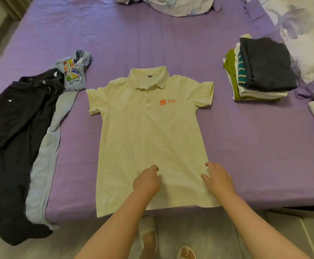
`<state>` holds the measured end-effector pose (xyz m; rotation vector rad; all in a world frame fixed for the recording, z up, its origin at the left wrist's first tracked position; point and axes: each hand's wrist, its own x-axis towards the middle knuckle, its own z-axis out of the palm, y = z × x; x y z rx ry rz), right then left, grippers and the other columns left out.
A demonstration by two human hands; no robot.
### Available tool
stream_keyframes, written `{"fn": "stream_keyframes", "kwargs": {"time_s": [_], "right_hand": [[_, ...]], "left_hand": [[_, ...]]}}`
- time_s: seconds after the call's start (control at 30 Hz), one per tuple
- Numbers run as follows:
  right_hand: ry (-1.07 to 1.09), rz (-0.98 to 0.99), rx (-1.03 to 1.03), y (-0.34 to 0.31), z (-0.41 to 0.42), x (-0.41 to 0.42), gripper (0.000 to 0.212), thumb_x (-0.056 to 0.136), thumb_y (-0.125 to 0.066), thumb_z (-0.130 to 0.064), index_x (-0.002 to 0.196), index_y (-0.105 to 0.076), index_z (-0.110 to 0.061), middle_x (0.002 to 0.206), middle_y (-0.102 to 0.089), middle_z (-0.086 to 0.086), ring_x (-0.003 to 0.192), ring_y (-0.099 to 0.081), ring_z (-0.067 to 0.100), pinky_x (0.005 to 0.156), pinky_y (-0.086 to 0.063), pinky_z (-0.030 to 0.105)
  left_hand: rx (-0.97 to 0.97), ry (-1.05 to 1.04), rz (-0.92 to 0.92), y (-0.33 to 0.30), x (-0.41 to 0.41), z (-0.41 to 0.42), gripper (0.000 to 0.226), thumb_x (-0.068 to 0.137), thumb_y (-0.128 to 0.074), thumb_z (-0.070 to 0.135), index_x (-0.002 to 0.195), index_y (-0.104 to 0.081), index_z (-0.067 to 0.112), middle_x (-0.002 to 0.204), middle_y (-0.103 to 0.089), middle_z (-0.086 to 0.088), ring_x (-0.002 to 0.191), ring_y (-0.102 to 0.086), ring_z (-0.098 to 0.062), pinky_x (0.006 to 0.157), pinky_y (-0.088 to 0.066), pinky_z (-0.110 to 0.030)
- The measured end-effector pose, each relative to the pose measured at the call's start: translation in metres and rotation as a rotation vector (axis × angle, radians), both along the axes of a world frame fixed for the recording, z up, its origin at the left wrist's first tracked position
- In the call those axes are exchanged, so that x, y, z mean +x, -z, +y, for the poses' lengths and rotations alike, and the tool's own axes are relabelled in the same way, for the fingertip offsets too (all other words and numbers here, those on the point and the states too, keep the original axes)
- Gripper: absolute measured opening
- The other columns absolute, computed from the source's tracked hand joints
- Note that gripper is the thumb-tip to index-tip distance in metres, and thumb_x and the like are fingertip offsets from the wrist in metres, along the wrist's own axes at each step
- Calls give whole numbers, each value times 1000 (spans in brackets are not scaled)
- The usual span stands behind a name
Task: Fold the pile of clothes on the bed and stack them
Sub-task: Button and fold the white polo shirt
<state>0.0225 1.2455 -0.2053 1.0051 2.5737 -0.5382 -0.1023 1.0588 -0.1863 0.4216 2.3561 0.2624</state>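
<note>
as the polo shirt (148, 139) lay flat at the bed's (255, 146) near edge, collar pointing away, i had my left hand (147, 181) loosely curled and right hand (218, 179) spread, both resting on its hem end, grasping nothing.

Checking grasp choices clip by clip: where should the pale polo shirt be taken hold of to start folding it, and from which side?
Probably at a sleeve and the hem corner on the same side. The polo shirt lies flat, front up, collar away, hem at the near bed edge. The right hand already rests near the right hem, so come in from the right edge and pinch the right sleeve and hem there. The left hand rests mid-hem.
</note>
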Motion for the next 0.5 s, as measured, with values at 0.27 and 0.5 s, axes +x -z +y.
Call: {"fn": "stream_keyframes", "kwargs": {"time_s": [0.27,0.5], "right_hand": [[75,-19,-70,4,36,-89,46,99,-44,-32,141,-36,-15,142,-40,3,129,-40,22,97,-39,32],[176,51,-119,20,72,-152,41,99,-44,-29,136,-41,-10,134,-47,8,120,-46,26,95,-42,36]], "left_hand": [[123,230,-2,13,-94,44,42,101,-36,25,143,-37,20,138,-46,-4,126,-43,-21,98,-42,-33],[166,538,107,35,-149,99,41,98,-36,19,139,-39,20,143,-38,0,133,-31,-20,99,-40,-33]]}}
